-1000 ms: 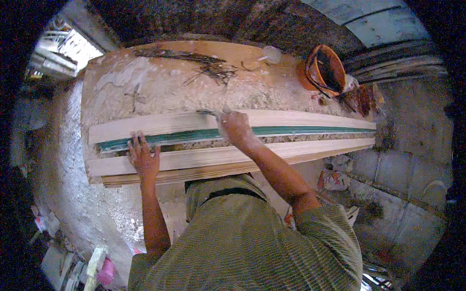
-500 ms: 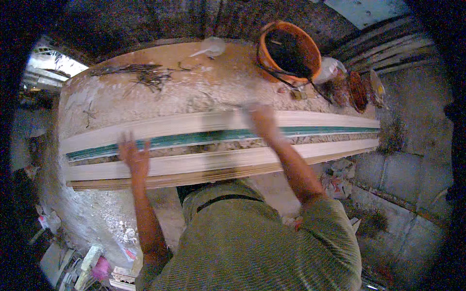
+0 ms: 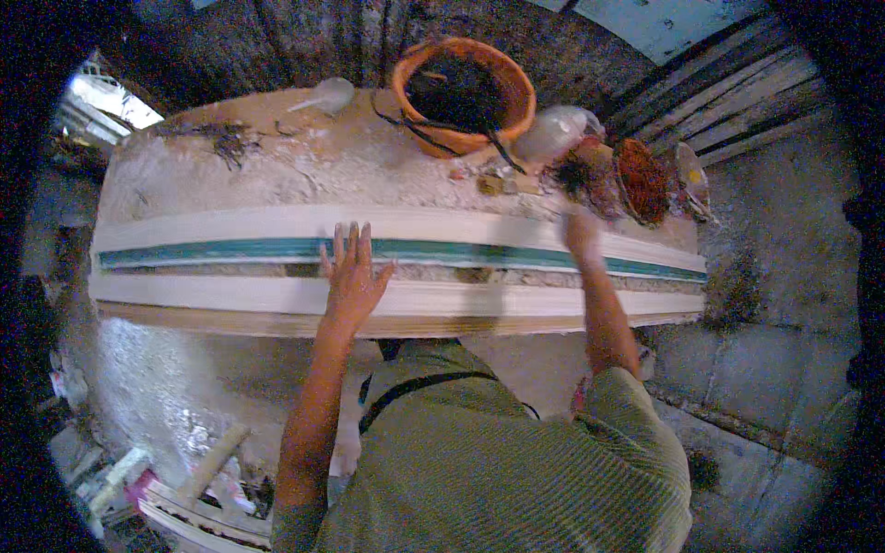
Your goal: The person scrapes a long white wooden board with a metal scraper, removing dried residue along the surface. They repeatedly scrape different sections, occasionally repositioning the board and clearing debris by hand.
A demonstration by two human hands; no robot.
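Two open hands, left hand [image 3: 353,276] and right hand [image 3: 583,230], press the moulding [image 3: 230,226] running left-right.

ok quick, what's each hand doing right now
Left hand: open, fingers spread flat on the long white moulding.
Right hand: on the moulding, blurred; grip cannot be told.

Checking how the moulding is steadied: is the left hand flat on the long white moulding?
Touching. The head view shows the left hand lying palm down on the long white moulding, its spread fingers reaching the teal strip.
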